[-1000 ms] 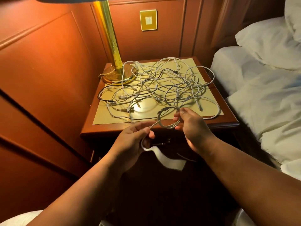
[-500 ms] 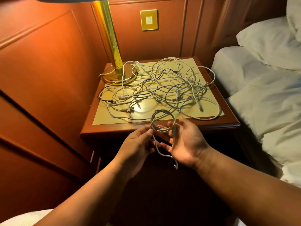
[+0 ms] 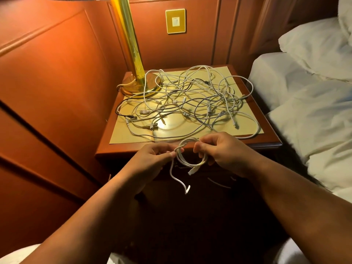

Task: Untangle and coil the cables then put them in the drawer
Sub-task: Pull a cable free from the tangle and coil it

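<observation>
Cable coil is held in front of the nightstand's near edge, between both hands. Right hand is closed round the coil's 3 o'clock side; left hand pinches the strand at 9 o'clock where the loops cross. One plug sticks out at the coil's 6 o'clock; the free tail hangs below, not yet wound in. Remaining tangle is spread over the mat at 12 o'clock, with the lamp base at 11 o'clock. No drawer can be made out in the dark below. Risk: if the pinch is released before the tail is tucked, the loops are likely to spring open. Tail could also be snagged on the tangle's nearest loop.
</observation>
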Demonstrator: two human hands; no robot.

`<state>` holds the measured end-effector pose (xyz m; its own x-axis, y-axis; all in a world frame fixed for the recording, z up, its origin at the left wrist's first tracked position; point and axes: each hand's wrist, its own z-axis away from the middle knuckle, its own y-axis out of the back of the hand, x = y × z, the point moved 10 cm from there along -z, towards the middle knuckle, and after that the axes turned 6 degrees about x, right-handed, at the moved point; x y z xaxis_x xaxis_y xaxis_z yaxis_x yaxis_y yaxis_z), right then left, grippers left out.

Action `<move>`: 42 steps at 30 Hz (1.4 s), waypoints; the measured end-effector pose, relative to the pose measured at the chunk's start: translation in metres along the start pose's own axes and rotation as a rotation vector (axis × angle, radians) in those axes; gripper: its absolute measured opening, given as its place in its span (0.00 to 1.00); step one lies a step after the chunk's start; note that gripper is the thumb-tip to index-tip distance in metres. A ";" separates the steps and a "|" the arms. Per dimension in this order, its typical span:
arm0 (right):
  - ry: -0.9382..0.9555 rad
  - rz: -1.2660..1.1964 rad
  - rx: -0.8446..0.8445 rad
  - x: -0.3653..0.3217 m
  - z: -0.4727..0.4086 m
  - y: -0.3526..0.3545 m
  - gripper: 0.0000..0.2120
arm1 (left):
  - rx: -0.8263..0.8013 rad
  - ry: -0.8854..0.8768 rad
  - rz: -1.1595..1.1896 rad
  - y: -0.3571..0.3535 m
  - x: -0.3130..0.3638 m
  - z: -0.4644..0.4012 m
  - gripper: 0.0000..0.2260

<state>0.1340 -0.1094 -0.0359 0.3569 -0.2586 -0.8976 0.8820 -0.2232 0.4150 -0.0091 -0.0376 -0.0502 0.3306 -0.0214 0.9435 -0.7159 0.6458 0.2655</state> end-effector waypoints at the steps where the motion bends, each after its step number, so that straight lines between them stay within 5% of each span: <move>1: -0.004 -0.063 -0.026 0.000 0.001 -0.003 0.11 | 0.037 0.011 0.044 0.004 -0.002 -0.001 0.08; 7: -0.078 -0.434 -0.034 0.009 0.004 -0.024 0.11 | 0.293 0.113 0.451 0.004 -0.022 0.000 0.07; 13: -0.034 -0.585 0.080 0.012 0.005 -0.035 0.09 | 0.318 0.094 0.422 -0.011 -0.025 0.009 0.08; 16: -0.050 -0.607 0.065 0.015 0.006 -0.043 0.08 | 0.365 0.182 0.590 -0.007 -0.034 0.010 0.09; 22: 0.005 -0.283 0.230 0.018 0.004 -0.026 0.05 | 0.255 0.310 0.901 -0.020 -0.034 0.010 0.23; 27: -0.028 -0.191 0.181 0.018 -0.002 -0.024 0.05 | 0.081 0.349 0.973 -0.032 -0.027 0.010 0.21; 36: 0.103 -0.080 0.252 0.008 0.002 -0.005 0.04 | 0.190 0.040 0.430 -0.011 -0.011 0.005 0.19; 42: 0.217 0.059 0.364 0.001 0.002 0.008 0.06 | 0.189 -0.147 -0.266 0.001 0.005 -0.001 0.22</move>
<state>0.1404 -0.1127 -0.0332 0.4944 -0.0863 -0.8649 0.7055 -0.5414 0.4573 -0.0073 -0.0365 -0.0460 0.4381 -0.2885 0.8513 -0.7225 0.4505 0.5245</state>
